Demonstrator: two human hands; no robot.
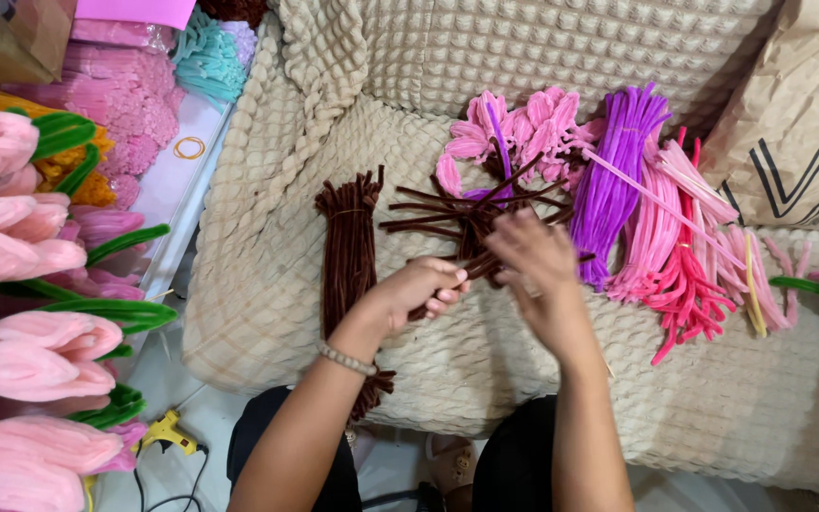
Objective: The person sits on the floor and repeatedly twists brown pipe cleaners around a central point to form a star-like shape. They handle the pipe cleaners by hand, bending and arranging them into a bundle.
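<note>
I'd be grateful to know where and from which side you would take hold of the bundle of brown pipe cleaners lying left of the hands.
Grip the bundle of brown pipe cleaners around its middle, coming from above with fingers closing across its width. It lies lengthwise on the cream textured cover, its lower end hanging over the front edge, so a mid-length pinch should probably keep the stems together and balanced. The left hand is nearest.

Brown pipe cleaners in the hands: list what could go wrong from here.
1. The left hand grips the brown pipe cleaners at one end only; the fanned stems might slip out.
2. Their tips lie among the pink petals and could snag them.
3. The right hand may nudge the purple bundle.
</note>
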